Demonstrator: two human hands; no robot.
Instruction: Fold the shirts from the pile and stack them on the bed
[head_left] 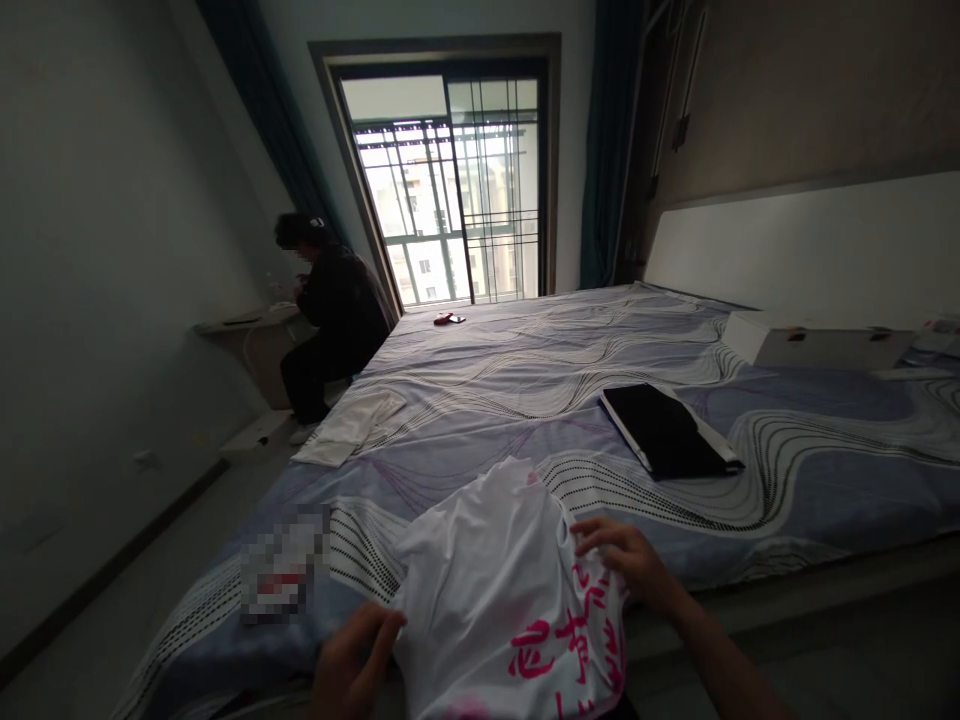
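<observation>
A white shirt (480, 570) with pink lettering lies over the near edge of the bed, its lower part hanging toward me. My left hand (360, 650) pinches the shirt's left edge between thumb and fingers. On the opposite side, my right hand (622, 555) has its fingers closed on the shirt's right edge, close to the pink characters. The cloth between both hands is loosely spread and wrinkled.
The bed (480, 430) has a patterned sheet. On it are a folded black garment (667, 430), a folded white cloth (352, 425), a blurred item (285, 565) and a white box (817, 340). A person (334, 300) sits by a small table (259, 325) at left.
</observation>
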